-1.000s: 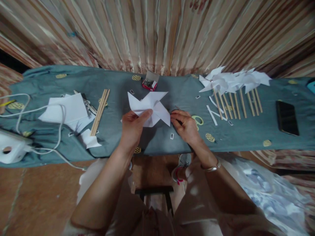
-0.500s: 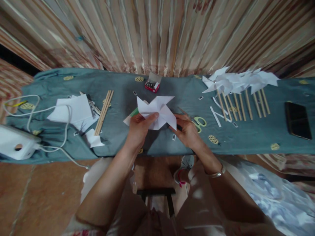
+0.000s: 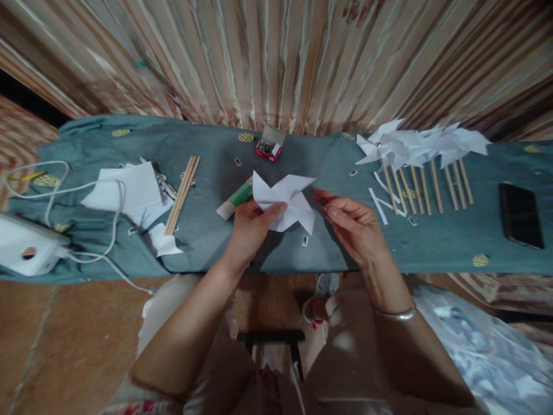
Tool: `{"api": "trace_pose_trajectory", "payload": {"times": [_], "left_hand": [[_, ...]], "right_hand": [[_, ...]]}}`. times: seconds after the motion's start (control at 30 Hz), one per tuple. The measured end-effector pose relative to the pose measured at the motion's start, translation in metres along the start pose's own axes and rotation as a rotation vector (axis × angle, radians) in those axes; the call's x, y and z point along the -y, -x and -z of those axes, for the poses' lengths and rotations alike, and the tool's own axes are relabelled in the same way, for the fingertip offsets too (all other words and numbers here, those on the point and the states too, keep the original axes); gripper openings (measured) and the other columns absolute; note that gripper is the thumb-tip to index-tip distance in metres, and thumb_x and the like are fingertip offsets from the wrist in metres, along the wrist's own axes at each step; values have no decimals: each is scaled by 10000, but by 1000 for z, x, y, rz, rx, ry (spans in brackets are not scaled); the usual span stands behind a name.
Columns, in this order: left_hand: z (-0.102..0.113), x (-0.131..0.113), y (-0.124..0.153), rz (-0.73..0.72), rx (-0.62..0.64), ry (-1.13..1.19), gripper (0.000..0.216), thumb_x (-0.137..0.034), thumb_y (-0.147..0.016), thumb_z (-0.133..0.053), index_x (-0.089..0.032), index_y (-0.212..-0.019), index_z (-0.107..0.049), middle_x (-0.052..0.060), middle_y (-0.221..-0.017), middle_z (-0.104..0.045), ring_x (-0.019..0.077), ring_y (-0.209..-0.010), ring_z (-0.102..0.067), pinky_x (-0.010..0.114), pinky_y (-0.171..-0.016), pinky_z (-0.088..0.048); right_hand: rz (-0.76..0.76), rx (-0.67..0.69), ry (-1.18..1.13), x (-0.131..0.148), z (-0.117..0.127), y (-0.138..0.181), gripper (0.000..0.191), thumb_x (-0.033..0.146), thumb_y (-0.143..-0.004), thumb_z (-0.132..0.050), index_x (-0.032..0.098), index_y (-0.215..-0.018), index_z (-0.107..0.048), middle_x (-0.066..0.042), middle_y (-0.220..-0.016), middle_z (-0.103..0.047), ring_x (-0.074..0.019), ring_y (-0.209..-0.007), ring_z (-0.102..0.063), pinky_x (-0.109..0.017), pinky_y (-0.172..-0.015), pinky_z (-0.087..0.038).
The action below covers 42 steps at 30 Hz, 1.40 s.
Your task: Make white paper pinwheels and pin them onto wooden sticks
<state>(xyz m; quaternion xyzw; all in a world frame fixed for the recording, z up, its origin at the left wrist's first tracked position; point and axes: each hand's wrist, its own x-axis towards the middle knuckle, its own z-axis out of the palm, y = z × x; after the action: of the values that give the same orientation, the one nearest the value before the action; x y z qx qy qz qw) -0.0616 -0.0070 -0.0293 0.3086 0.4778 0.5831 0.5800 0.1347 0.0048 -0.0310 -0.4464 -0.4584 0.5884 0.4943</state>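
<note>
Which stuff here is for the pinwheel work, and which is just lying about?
Likely in the job:
- paper pinwheel in the left hand
- open red box of small metal pieces
- loose sticks
- white sheets
- pinwheels on sticks

Probably just lying about:
- phone
- white device with cable
- paper strips

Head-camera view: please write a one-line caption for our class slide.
Left hand grips a white paper pinwheel, the right hand beside it, wooden sticks on both sides.

No readable text, tablecloth labels (image 3: 305, 241) too small
</note>
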Motion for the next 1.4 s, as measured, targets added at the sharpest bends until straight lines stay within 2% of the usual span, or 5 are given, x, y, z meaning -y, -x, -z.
{"api": "trace_pose_trajectory", "payload": {"times": [0.6, 0.77, 0.87, 1.0, 1.4], "left_hand": [[-9, 3, 9, 98, 68, -62, 350, -368, -547, -928, -156, -789, -790, 55, -805, -788, 177, -712, -693, 311, -744, -557], [-8, 6, 9, 84, 10, -83, 280, -344, -561, -906, -164, -735, -780, 35, -771, -780, 157, -669, -668, 285, -691, -535], [-8, 7, 9, 73, 7, -88, 257, -323, -564, -901, -174, -737, -783, 22, -759, -776, 152, -668, -663, 274, -682, -526], [-9, 7, 10, 51, 39, -67, 251, -322, -570, -905, -177, -739, -790, 18, -759, -776, 150, -672, -659, 271, -687, -523], [-8, 4, 14, 96, 105, -43, 298, -372, -567, -921, -175, -753, -796, 33, -767, -779, 160, -684, -670, 280, -700, -527]], "right_hand": [[76, -11, 78, -5, -14, 9, 106, 275, -714, -845, 264, -775, -758, 39, -805, -748, -106, -682, -644, -287, -724, -553], [138, -12, 169, -10, -16, 10, 76, 285, -742, -817, 267, -787, -758, -2, -1020, -758, -170, -878, -696, -360, -846, -562], [271, -44, 335, -10, -18, 12, 48, 246, -775, -786, 279, -799, -759, -11, -1266, -683, -240, -1235, -605, -465, -1110, -425], [377, -19, 442, -8, -22, 14, 87, 210, -815, -742, 296, -811, -751, 12, -1419, -575, -276, -1450, -410, -511, -1219, -267], [297, -4, 363, -8, -25, 14, 39, 259, -819, -758, 288, -794, -749, 1, -1415, -578, -252, -1324, -534, -452, -1146, -372]]}}
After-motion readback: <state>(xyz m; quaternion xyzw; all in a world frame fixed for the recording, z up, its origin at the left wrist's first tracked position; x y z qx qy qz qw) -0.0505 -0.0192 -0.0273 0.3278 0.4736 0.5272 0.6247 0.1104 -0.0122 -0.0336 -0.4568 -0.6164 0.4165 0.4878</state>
